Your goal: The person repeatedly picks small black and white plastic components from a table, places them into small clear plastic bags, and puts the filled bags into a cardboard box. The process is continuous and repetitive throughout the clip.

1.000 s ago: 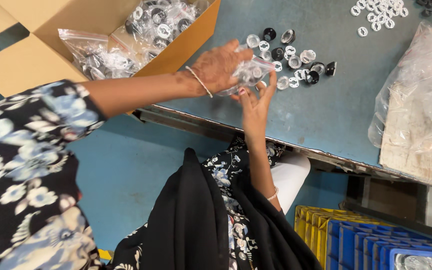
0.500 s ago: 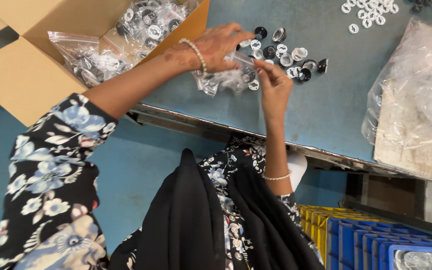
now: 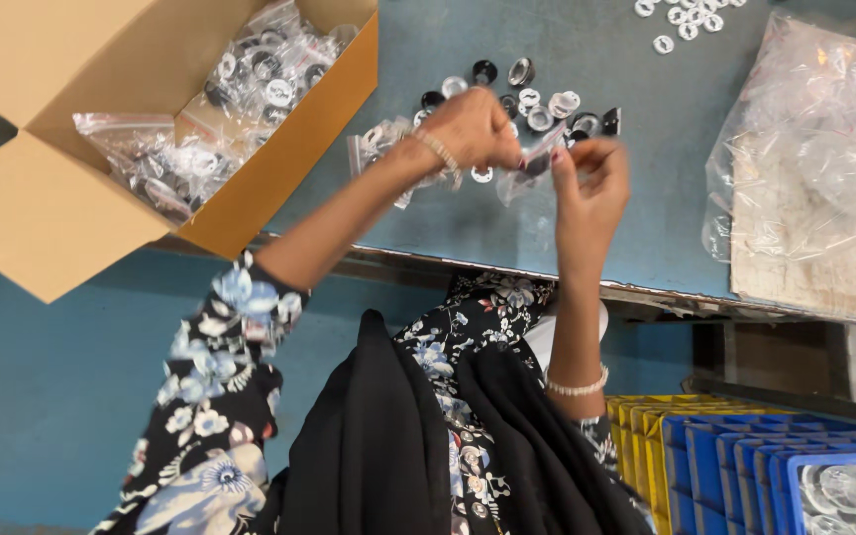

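Observation:
My left hand and my right hand meet above the blue-grey table, both pinching a small clear plastic bag held between them. The bag holds a few dark and white round parts. Just beyond my hands lies a loose cluster of small round black and white caps. Another small clear bag of parts lies on the table under my left wrist.
An open cardboard box at the left holds several filled clear bags. A large crumpled plastic sheet over a board lies at the right. More white rings sit at the far edge. Blue and yellow crates stand below right.
Both hands have drawn back from the pile of caps toward the table's near edge, lifting the small bag between them. The view has shifted left and down.

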